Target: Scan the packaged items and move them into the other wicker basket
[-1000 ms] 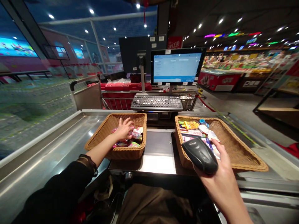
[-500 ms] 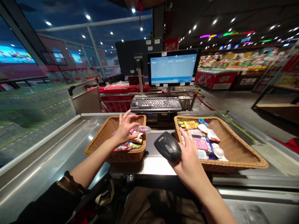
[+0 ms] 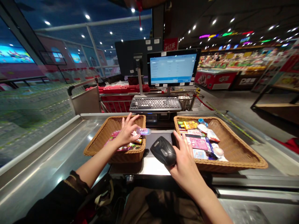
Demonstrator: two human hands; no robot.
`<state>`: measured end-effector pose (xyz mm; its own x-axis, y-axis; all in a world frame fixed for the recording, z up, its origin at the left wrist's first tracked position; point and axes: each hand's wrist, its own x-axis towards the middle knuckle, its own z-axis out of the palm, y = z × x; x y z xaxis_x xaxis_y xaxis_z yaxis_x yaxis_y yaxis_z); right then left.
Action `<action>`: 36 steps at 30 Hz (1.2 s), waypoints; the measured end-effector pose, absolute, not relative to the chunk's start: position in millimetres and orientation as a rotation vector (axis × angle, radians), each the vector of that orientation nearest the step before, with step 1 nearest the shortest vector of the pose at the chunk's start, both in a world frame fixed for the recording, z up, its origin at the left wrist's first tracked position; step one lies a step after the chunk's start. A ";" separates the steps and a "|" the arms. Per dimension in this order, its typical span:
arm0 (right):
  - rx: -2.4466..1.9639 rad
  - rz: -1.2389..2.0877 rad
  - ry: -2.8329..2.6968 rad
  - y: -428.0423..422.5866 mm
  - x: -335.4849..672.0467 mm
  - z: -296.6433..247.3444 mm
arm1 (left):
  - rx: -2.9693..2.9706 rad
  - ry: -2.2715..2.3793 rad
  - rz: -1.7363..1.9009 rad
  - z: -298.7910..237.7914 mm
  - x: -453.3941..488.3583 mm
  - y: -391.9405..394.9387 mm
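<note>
Over the left wicker basket [image 3: 98, 141], my left hand [image 3: 127, 131] pinches a small clear tube-shaped package [image 3: 144, 131] with pink and purple print, its other fingers spread. My right hand [image 3: 184, 158] grips a black handheld barcode scanner [image 3: 163, 151], whose head points left toward the package. Its handle is hidden by the hand. Under my left hand, colourful snack packets [image 3: 130, 147] lie in the left basket. The right wicker basket [image 3: 245, 155] holds a pink box [image 3: 197, 143], a yellow packet [image 3: 190, 125], a round white-lidded cup [image 3: 218, 151] and several other goods.
A black keyboard [image 3: 155, 104] and a lit monitor [image 3: 173, 70] stand behind the counter's middle. The metal counter [image 3: 77, 137] runs under both baskets, with a raised rim at the left. Behind it are a shopping cart [image 3: 119, 102] and a red freezer [image 3: 215, 77].
My right hand and the scanner have shifted left, closer to the package. My left hand has lowered slightly and turned the package a little; it still pinches it.
</note>
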<state>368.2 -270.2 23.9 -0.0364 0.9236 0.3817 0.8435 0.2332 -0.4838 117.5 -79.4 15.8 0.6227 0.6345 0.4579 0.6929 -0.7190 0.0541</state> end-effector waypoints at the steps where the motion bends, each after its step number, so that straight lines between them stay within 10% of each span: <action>1: -1.620 0.164 -1.883 -269.8 368.2 23.5 | -2.717 -1.105 -0.705 15.4 117.3 -79.1; 36: -1.566 0.033 -1.751 -292.8 383.4 29.7 | -2.798 -0.909 -1.055 36.8 147.6 -78.5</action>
<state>383.4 -292.8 29.7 0.0545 0.8557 0.5147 0.8358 0.2429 -0.4923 147.6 -78.5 36.8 0.6032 0.5153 0.6088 0.5261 -0.8307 0.1818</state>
